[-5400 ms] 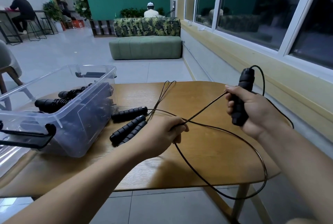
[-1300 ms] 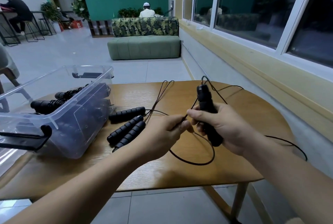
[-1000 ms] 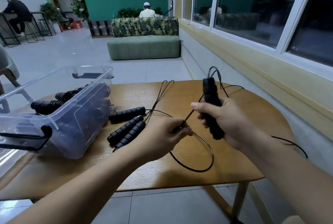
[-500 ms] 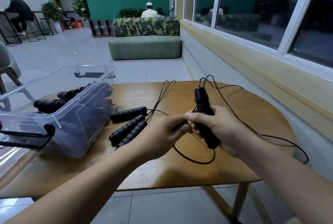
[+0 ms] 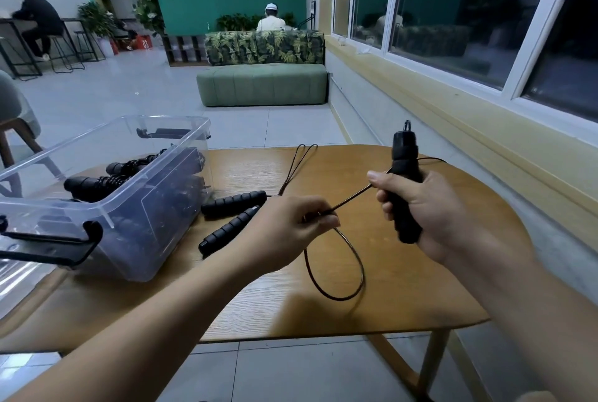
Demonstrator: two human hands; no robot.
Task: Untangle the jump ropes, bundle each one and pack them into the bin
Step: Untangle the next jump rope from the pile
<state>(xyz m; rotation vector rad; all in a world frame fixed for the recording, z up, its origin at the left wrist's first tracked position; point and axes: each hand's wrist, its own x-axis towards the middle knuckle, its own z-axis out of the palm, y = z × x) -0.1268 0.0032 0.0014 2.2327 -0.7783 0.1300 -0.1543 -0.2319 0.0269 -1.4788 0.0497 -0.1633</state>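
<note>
My right hand (image 5: 424, 207) grips a black jump-rope handle (image 5: 403, 168) upright above the wooden table (image 5: 420, 288). Its thin black cord (image 5: 349, 199) runs taut from the handle to my left hand (image 5: 291, 230), which pinches it, and a loop (image 5: 359, 272) of cord hangs below that hand onto the table. Two more ribbed black handles (image 5: 233, 204) lie on the table beside the clear plastic bin (image 5: 123, 213), which holds bundled ropes (image 5: 106, 178).
A folded cord end (image 5: 301, 158) lies toward the table's far edge. The bin's black latch (image 5: 55, 239) faces me at the left. Beyond the table are a green sofa (image 5: 262, 84), tiled floor, seated people, and a window wall on the right.
My right hand has lifted the handle up and to the right, away from my left hand, pulling the cord taut between them. The cord that trailed off the table's right side is out of sight.
</note>
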